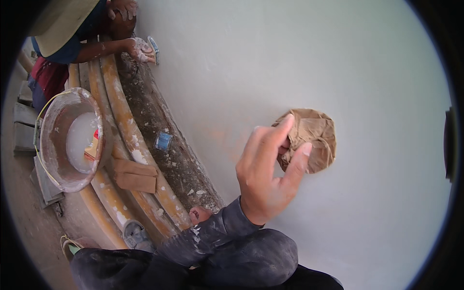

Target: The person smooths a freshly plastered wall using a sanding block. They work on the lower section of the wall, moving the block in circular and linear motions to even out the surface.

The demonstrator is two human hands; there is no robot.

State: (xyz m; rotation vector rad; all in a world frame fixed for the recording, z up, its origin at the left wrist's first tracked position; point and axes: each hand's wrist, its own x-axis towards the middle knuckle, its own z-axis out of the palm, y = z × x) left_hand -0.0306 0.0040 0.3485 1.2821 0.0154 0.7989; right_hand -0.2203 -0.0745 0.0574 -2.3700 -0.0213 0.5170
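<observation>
My left hand [268, 169] reaches in from the lower left in a dark, dusty sleeve. Its thumb and fingers close on a roundish piece of crumpled brown paper [319, 137], creased all over. The paper lies at or against the smooth pale wall [377, 203]; whether it is fixed there I cannot tell. Parts of the fingers are hidden behind the hand. My right hand is out of view. Below the arm show my bent knees [261, 256] in dark, dusty trousers.
A bucket [48, 159] of whitish liquid, with a brush [91, 147] inside, stands at left. Paint-spattered yellow poles [121, 101] carry folded brown paper [136, 182]. A blue packet [164, 141] lies in the dirt strip. Upper left, a person in a hat [60, 26] holds a flat tool [153, 50] near the wall.
</observation>
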